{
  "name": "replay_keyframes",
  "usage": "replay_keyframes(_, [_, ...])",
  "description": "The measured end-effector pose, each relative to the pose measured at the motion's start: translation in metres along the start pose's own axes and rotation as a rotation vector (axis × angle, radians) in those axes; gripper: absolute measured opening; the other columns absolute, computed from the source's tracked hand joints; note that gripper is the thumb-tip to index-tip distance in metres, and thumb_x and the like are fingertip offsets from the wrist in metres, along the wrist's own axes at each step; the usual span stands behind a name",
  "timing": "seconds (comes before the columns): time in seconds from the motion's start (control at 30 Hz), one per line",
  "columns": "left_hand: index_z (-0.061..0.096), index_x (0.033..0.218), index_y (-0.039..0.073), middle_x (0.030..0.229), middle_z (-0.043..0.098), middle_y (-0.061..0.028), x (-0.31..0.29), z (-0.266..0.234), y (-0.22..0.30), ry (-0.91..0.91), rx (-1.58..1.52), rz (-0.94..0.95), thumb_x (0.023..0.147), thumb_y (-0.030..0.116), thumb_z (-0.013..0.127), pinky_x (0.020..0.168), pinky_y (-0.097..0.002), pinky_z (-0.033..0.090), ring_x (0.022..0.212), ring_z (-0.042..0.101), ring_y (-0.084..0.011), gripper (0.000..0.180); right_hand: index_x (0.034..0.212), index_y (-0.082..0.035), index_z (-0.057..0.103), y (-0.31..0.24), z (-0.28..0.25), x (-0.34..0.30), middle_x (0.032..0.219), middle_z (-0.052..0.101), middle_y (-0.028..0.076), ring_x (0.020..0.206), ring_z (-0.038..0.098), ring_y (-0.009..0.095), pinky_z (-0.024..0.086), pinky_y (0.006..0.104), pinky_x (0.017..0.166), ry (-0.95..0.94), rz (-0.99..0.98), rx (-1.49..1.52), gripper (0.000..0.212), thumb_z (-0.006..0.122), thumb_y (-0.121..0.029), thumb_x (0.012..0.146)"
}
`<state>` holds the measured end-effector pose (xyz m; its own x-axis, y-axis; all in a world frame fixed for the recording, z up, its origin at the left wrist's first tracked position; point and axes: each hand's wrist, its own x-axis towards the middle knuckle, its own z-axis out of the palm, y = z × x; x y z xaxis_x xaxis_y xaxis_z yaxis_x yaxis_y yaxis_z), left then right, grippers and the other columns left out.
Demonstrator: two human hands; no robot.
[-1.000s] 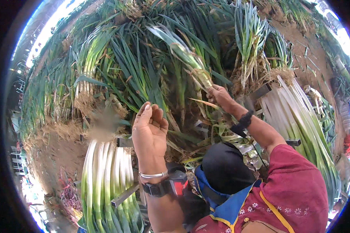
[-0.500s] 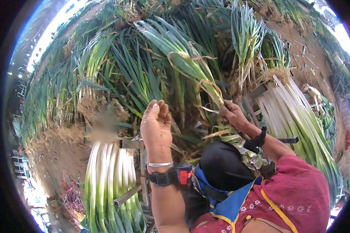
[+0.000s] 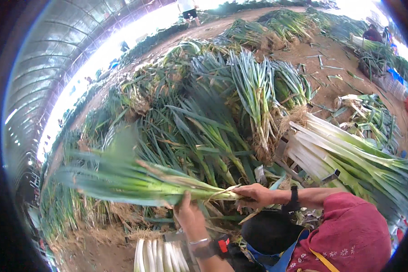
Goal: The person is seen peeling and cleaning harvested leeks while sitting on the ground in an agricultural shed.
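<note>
A long leek [image 3: 167, 183] with wide green leaves lies crosswise in front of me, its leaf end to the left and blurred by motion. My right hand [image 3: 255, 196] is closed round its narrow root end. My left hand [image 3: 190, 216] meets the lower edge of the stalk where the leaves begin; its thumb lies on the leek and the other fingers are partly hidden. Below my left hand, trimmed white leeks [image 3: 161, 257] lie side by side. More cleaned leeks [image 3: 331, 156] are stacked at my right, on a rack with metal bars [image 3: 329, 176].
Untrimmed leeks [image 3: 204, 122] with roots and soil cover the ground ahead and to the left. An upright bunch [image 3: 255, 90] stands beyond my right hand. Bare brown soil [image 3: 324, 68] shows at the far right. A person [image 3: 189, 11] stands at the back, under an arched roof [image 3: 61, 41].
The leek has swung from pointing up and away to lying crosswise, leaves to the left. My left hand, apart from it before, now touches it. The view has tilted up.
</note>
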<state>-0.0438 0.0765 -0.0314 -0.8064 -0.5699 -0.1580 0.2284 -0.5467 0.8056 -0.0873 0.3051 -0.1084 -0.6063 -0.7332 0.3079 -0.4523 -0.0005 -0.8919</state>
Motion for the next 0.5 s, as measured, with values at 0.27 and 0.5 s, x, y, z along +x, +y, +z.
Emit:
replay_keyframes(0.27, [0.051,0.123,0.006,0.116,0.056,-0.0084,0.004,-0.023,0.023,-0.066,-0.057,0.131,0.078,0.009,0.07,0.09,-0.0434,0.045,0.103,0.055,-0.0234,0.049,0.126,-0.005,0.045,-0.011,0.024,0.059,0.1,0.059,0.017,0.087,0.06,0.034,0.047,0.0384,0.071,0.018,-0.044,-0.174,0.049,0.057,-0.032,0.087])
replay_keyframes(0.5, [0.047,0.125,0.003,0.119,0.055,-0.0087,0.005,-0.025,0.026,-0.038,-0.002,0.178,0.077,0.004,0.067,0.092,-0.0413,0.043,0.107,0.054,-0.0247,0.053,0.123,-0.003,0.05,-0.011,0.075,0.12,0.115,0.055,0.017,0.106,0.054,0.023,0.041,0.0347,0.091,0.148,-0.211,0.204,0.043,0.055,-0.032,0.091])
